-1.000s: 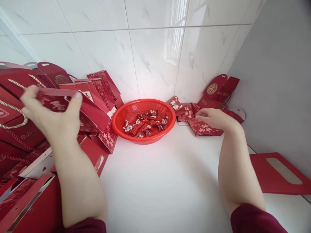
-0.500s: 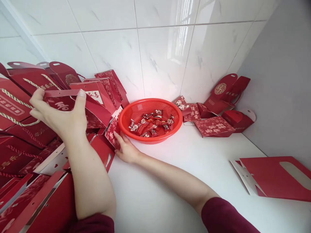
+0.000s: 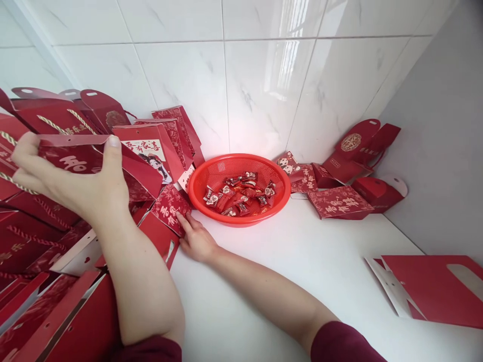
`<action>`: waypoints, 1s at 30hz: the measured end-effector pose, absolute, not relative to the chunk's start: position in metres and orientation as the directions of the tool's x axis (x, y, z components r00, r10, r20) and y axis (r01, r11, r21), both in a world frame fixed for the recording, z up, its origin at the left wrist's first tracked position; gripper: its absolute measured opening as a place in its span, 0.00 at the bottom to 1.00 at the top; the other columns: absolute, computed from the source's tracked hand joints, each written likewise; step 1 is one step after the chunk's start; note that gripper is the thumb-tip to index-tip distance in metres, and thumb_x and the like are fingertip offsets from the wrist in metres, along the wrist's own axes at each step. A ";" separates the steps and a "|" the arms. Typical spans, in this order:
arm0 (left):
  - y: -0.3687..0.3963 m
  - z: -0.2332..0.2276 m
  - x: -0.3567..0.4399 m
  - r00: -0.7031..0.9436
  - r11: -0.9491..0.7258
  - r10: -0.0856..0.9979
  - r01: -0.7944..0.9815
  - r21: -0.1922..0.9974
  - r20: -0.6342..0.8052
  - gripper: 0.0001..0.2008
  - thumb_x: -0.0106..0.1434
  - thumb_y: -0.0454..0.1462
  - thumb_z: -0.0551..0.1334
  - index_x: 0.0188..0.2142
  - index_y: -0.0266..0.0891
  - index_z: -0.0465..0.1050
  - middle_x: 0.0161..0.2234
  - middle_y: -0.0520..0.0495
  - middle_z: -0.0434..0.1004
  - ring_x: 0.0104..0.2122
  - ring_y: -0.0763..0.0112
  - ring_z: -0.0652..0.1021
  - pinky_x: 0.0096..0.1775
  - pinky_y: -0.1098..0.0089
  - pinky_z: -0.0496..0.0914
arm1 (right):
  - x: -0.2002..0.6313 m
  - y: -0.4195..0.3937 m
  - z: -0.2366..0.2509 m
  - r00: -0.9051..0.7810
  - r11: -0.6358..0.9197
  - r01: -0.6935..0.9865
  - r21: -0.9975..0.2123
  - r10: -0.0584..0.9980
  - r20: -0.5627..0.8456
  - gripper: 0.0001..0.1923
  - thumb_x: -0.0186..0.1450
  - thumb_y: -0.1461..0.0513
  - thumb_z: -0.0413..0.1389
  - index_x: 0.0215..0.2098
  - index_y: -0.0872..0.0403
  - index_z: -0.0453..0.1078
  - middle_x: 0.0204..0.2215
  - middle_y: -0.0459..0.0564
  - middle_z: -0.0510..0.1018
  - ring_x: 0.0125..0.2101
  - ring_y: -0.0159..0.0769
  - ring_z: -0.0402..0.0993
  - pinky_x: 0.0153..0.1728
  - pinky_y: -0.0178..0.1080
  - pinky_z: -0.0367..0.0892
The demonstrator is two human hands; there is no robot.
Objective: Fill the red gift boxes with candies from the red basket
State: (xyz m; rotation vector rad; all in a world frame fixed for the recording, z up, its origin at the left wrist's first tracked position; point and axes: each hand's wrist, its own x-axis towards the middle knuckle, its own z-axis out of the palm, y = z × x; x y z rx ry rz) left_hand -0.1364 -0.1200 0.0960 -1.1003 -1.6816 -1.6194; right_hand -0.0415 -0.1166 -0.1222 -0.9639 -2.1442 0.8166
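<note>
Fingers and thumb of the left hand [image 3: 71,186] pinch the open rim of a red gift box [image 3: 81,158], held up over the heap of flat red boxes [image 3: 41,281] that crowds the left side. Across the body, the right hand [image 3: 196,241] rests on the white counter [image 3: 294,271], fingertips gripping the lower edge of a small patterned red box [image 3: 171,207] just beside the red mesh basket [image 3: 239,188] of wrapped candies [image 3: 239,193]. Bare counter lies open in front of the basket, bounded rightward by folded boxes [image 3: 339,201] against the tiled wall and a flat red sheet [image 3: 433,289] at the near right edge.
</note>
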 end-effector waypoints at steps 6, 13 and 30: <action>-0.114 0.092 -0.134 -0.625 0.117 0.542 0.717 0.687 0.561 0.57 0.51 0.50 0.72 0.70 0.41 0.39 0.62 0.34 0.49 0.63 0.46 0.59 0.64 0.48 0.55 | -0.043 -0.118 -0.123 -0.526 0.564 0.429 -0.706 0.791 0.313 0.42 0.65 0.62 0.53 0.72 0.50 0.38 0.69 0.60 0.50 0.66 0.49 0.52 0.63 0.49 0.56; -0.118 0.095 -0.137 -0.668 0.253 0.627 0.661 0.706 0.400 0.73 0.42 0.47 0.77 0.69 0.47 0.20 0.63 0.32 0.44 0.64 0.44 0.60 0.63 0.48 0.57 | -0.042 -0.121 -0.123 -0.541 0.596 0.433 -0.676 0.772 0.333 0.43 0.64 0.63 0.52 0.72 0.55 0.38 0.69 0.63 0.50 0.66 0.51 0.54 0.63 0.49 0.57; -0.147 0.112 -0.115 -0.500 0.178 0.661 0.828 0.531 0.559 0.59 0.50 0.42 0.73 0.71 0.41 0.35 0.70 0.31 0.34 0.69 0.42 0.43 0.66 0.44 0.45 | -0.035 -0.128 -0.108 -0.616 0.571 0.480 -0.666 0.760 0.208 0.43 0.64 0.62 0.53 0.71 0.63 0.36 0.70 0.65 0.45 0.68 0.49 0.49 0.64 0.47 0.56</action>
